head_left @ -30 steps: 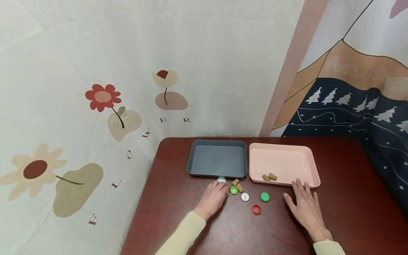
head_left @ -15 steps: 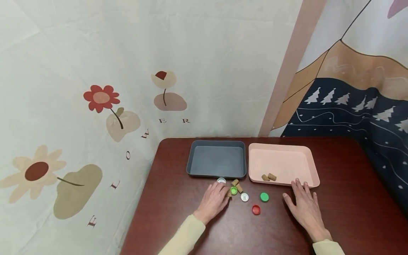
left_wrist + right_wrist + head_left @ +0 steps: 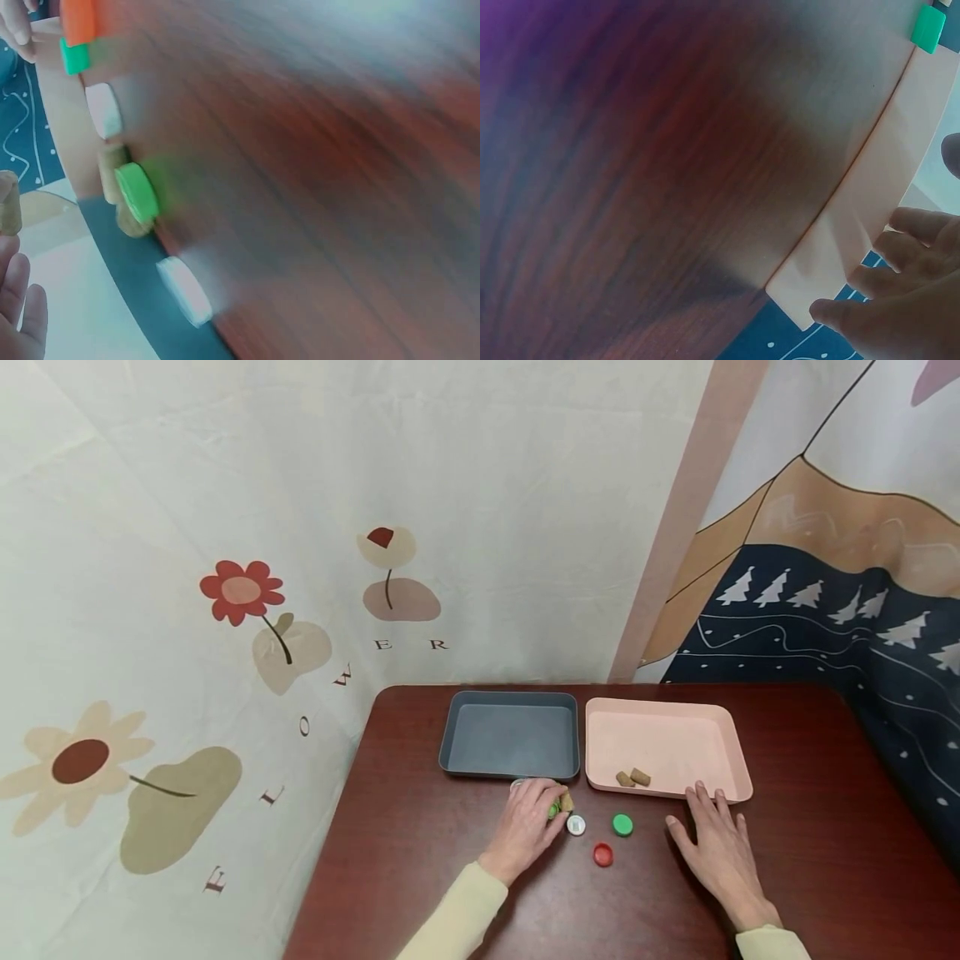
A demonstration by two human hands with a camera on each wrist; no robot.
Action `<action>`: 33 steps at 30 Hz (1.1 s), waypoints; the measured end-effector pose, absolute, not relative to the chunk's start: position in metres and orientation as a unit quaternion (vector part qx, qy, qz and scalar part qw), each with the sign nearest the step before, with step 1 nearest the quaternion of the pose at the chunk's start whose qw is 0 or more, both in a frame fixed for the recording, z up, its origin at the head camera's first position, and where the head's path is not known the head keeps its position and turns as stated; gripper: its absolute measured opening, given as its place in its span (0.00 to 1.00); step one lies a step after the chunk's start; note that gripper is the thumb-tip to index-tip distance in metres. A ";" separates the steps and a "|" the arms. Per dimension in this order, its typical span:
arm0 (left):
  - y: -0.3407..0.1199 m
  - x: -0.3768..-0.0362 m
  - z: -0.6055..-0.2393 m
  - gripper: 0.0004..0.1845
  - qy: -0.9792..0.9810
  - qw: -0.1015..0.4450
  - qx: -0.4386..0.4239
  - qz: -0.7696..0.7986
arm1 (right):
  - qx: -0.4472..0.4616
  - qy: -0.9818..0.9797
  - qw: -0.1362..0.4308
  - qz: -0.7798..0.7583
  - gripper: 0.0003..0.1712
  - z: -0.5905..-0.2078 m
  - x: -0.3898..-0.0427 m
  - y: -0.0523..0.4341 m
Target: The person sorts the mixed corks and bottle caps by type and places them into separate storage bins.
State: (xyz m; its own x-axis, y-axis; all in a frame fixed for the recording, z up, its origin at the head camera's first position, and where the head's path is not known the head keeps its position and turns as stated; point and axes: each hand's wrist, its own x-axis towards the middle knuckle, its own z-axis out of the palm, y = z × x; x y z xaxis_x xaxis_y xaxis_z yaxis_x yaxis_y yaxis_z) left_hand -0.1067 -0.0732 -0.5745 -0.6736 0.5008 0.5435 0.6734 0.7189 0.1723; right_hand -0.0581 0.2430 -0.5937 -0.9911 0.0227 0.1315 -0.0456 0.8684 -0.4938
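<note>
In the left wrist view my left hand [image 3: 19, 307] pinches a cork [image 3: 9, 204] between fingertips and thumb. The head view has this left hand [image 3: 528, 827] over a small group of corks and caps in front of the dark tray. A lime-green cap [image 3: 137, 193] and two more corks [image 3: 112, 172] lie beneath it, partly hidden by the fingers from above. My right hand [image 3: 720, 852] lies with spread fingers at the near right rim of the pink tray [image 3: 667, 727]. Two corks [image 3: 640, 776] sit in that tray's near left corner.
The dark grey tray [image 3: 510, 735] stands left of the pink one. Nearer to me lie a white cap [image 3: 576, 825], a green cap [image 3: 622, 825] and a red cap [image 3: 603, 855]. Another white cap [image 3: 184, 291] is close to the dark tray. A printed curtain [image 3: 525, 527] hangs behind the table.
My left hand has taken hold of a cork at the group's left side and moved right with it, now covering the lime-green cap and corks. My right hand has stayed in place.
</note>
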 end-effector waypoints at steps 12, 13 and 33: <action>-0.031 -0.124 -0.565 0.18 -0.897 0.231 -0.325 -0.193 | 0.006 -0.965 0.065 0.256 0.40 -0.594 -0.059 0.244; -0.028 -0.126 -0.564 0.18 -0.898 0.228 -0.325 -0.190 | 0.006 -0.964 0.065 0.256 0.40 -0.594 -0.059 0.244; 0.011 -0.159 -0.567 0.16 -0.930 0.169 -0.308 -0.105 | 0.009 -0.964 0.065 0.258 0.40 -0.595 -0.057 0.245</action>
